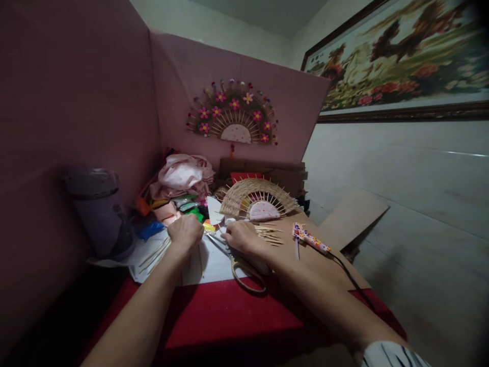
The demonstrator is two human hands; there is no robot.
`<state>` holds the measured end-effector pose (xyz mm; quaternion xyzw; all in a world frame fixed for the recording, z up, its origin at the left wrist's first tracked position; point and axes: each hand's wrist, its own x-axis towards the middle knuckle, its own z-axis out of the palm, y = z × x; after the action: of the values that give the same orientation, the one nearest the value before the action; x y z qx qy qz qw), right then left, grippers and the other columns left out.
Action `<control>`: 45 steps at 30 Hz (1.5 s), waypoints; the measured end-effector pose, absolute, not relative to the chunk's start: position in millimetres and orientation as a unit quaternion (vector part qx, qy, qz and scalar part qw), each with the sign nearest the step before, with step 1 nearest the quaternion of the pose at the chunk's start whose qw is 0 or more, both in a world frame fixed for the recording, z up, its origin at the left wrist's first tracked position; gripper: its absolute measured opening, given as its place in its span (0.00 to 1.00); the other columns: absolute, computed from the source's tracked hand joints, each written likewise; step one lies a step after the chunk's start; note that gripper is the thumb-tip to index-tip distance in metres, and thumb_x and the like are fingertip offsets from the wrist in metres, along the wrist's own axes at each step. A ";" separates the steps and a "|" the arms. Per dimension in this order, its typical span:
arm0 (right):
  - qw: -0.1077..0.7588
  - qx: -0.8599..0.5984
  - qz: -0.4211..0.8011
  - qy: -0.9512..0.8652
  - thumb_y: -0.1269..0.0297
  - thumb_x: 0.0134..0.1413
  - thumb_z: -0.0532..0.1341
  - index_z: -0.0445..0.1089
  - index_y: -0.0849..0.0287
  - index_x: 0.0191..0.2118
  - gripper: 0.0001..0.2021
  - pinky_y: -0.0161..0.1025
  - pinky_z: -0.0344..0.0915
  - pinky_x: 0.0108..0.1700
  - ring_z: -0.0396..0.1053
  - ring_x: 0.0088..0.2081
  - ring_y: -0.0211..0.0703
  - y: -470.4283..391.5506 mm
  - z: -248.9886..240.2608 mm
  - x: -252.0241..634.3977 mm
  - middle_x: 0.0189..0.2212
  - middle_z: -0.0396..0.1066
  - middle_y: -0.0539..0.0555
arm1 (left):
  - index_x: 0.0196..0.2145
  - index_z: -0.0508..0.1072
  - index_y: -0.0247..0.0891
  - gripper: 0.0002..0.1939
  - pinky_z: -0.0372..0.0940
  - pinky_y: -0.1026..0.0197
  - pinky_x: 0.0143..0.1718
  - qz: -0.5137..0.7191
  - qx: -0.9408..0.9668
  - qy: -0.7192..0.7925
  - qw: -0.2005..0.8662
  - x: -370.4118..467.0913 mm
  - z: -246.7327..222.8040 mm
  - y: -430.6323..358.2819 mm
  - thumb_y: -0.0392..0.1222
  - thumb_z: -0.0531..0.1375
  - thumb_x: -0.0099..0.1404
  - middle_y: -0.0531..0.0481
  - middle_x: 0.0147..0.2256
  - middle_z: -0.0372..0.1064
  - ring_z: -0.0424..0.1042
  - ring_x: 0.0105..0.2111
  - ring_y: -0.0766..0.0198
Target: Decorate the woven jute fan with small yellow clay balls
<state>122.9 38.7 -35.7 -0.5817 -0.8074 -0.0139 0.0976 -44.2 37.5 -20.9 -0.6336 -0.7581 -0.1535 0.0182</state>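
Hands (214,235) beside thin wooden sticks (269,234)

No text, label, brand, number or sign can be read anywhere in the view. The framed picture (397,56) on the wall is filled only with painted figures and flowers, and the dotted tool (310,238) on the table is marked only with coloured spots. The packets (187,204) in the pile are too dim and small for any print to be made out.

Woven fan (258,201) behind hands; scissors (240,265) between them; glue gun (310,238) right; bin (100,209) left.
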 end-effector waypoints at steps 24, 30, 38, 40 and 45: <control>0.493 -0.414 0.153 -0.750 0.59 0.57 0.54 0.64 0.59 0.28 0.11 0.31 0.54 0.30 0.60 0.26 0.34 47.0 -27.1 120.6 0.22 0.63 0.47 | 0.40 0.74 0.35 0.21 0.59 0.61 0.33 -0.548 -0.583 -0.587 0.124 -40.8 -1.9 21.3 0.49 0.46 0.67 0.42 0.31 0.74 0.71 0.32 0.58; 0.507 -0.379 0.171 -0.755 0.59 0.57 0.55 0.63 0.59 0.27 0.11 0.31 0.54 0.31 0.56 0.27 0.34 39.5 -28.1 134.7 0.23 0.58 0.46 | 0.41 0.70 0.35 0.12 0.61 0.66 0.28 -0.656 -0.637 -0.401 -0.066 -26.3 -11.2 25.8 0.41 0.54 0.63 0.52 0.26 0.69 0.67 0.24 0.68; 0.483 -0.369 0.274 -0.745 0.61 0.54 0.56 0.65 0.59 0.27 0.09 0.31 0.57 0.28 0.60 0.23 0.33 45.3 -54.8 139.2 0.19 0.62 0.46 | 0.35 0.71 0.36 0.08 0.61 0.68 0.24 -0.611 -0.677 -0.361 -0.196 -8.9 -30.8 31.1 0.41 0.56 0.60 0.53 0.25 0.68 0.65 0.20 0.71; 0.491 -0.364 0.322 -0.723 0.60 0.54 0.56 0.65 0.59 0.29 0.09 0.30 0.58 0.24 0.61 0.20 0.33 46.3 -59.3 137.1 0.18 0.63 0.46 | 0.34 0.71 0.36 0.08 0.61 0.68 0.23 -0.615 -0.675 -0.356 -0.199 -7.9 -33.2 31.9 0.42 0.56 0.60 0.53 0.24 0.68 0.65 0.20 0.71; 0.495 -0.339 0.385 -0.701 0.59 0.53 0.57 0.64 0.58 0.28 0.08 0.29 0.60 0.18 0.62 0.17 0.33 48.2 -64.3 131.4 0.18 0.65 0.46 | 0.34 0.73 0.35 0.09 0.59 0.68 0.23 -0.609 -0.686 -0.361 -0.169 -7.7 -34.8 33.3 0.42 0.56 0.61 0.53 0.21 0.66 0.64 0.19 0.71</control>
<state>131.4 48.2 -64.3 -0.3386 -0.7011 0.3854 0.4953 -7.7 33.3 -34.8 -0.6860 -0.3612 -0.6087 -0.1688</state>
